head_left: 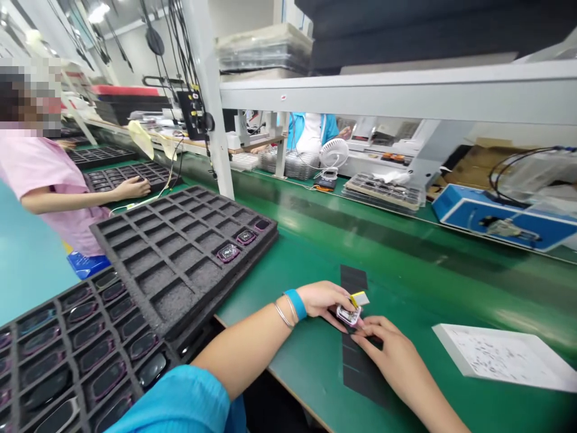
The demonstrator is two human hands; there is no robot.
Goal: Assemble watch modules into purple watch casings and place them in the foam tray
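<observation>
Over the green bench, a small open watch case [348, 315] with a pinkish-purple rim is held between my two hands. A silver battery [360, 298] with a yellow edge sticks up from its far side. My left hand [325, 302], with a blue band at the wrist, grips the case from the left, thumb and fingers closed on it. My right hand [386, 341] pinches at the near right edge of the case; whether something small sits between those fingertips is hidden. Black mat strips [363, 373] lie on the bench beneath.
A foam tray [166, 282] with a few watch cases stands left, overlapping a fuller tray [81, 355]. A white box [509, 358] of small parts sits right. Behind are a blue device [500, 219], a small fan [333, 155] and a shelf beam [387, 96]. A co-worker [58, 174] works at left.
</observation>
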